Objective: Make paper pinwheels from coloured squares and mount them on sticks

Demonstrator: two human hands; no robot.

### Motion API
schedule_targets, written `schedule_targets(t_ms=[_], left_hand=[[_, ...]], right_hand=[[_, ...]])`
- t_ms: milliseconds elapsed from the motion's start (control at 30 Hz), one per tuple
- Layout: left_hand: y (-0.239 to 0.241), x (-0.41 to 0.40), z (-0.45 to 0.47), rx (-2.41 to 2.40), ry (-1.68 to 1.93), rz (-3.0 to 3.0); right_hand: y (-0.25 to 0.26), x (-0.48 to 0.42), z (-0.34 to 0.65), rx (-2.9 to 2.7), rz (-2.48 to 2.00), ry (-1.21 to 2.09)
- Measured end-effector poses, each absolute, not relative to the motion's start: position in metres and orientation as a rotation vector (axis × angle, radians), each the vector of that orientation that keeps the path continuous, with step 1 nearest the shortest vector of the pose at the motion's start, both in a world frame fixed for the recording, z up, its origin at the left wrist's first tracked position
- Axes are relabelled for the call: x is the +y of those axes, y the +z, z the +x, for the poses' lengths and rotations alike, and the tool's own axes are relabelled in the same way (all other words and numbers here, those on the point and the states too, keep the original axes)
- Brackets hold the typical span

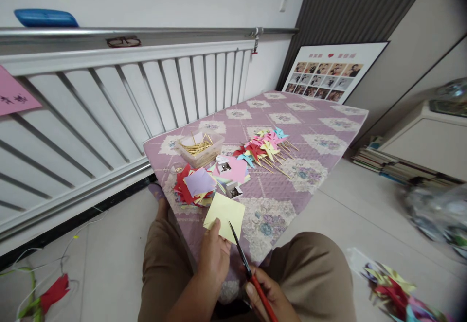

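Pinching a pale yellow paper square (225, 215) over the purple quilted table (314, 132), left hand (213, 259) fingers closed; right hand (268, 295) grips red-handled scissors (248, 268), blades shut.

Khaki-brown trousers (317, 273) on both legs; plain matte cloth, one uniform colour, soft creases across the thighs; left hand (215, 259) and right hand (270, 295) bare; forearms uncovered up to the frame edge.

Pale yellow paper square (225, 216), red-handled scissors (251, 276)
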State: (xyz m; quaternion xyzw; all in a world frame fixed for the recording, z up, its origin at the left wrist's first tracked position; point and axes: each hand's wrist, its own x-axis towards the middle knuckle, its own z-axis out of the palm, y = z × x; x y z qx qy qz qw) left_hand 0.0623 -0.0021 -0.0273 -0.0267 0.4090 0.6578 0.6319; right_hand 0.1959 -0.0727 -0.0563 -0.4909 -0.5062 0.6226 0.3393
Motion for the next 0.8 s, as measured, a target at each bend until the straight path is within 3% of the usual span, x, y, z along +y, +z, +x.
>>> schedule_targets(t_ms=[800], left_hand=[[-0.03,-0.003,0.064,0.965,1.506,-0.065]], right_hand=[[-0.076,-0.071,0.203,-1.408,-1.235,1.629]])
